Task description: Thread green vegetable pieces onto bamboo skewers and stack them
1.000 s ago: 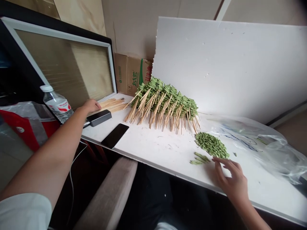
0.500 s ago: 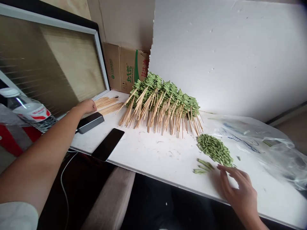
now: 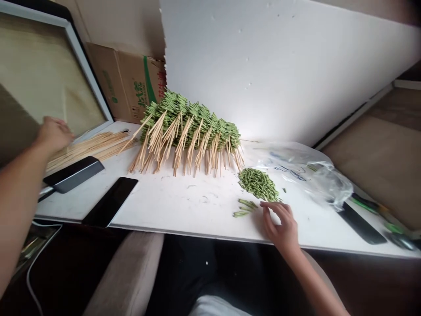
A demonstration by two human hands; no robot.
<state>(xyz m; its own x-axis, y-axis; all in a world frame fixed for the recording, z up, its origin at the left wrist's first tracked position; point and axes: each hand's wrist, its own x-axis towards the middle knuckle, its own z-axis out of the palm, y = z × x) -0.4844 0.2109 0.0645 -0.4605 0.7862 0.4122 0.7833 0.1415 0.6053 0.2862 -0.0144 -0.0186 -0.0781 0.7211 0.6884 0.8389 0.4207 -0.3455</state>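
My left hand (image 3: 56,133) is raised over loose bamboo skewers (image 3: 90,145) at the left, its fingers pinched on a thin pale bamboo skewer (image 3: 65,103) that stands roughly upright and looks blurred. My right hand (image 3: 282,221) hovers low at the table's front, thumb and forefinger apart, with nothing visible between them. Just left of its fingertips lie several longer cut green bean pieces (image 3: 245,207). Behind it sits a heap of short green bean pieces (image 3: 258,183). Skewers threaded with green beans (image 3: 194,116) are stacked against the back panel, bare ends facing me.
A black phone (image 3: 112,202) and a dark box-shaped device (image 3: 75,173) lie at the left of the white table (image 3: 187,210). At right are a clear plastic bag (image 3: 329,182) and a dark flat blade-like object (image 3: 362,224). A cardboard box (image 3: 126,83) stands behind.
The view has turned to the right. My left hand has lifted from the loose skewers with one pinched in it. My right hand stays beside the cut bean pieces.
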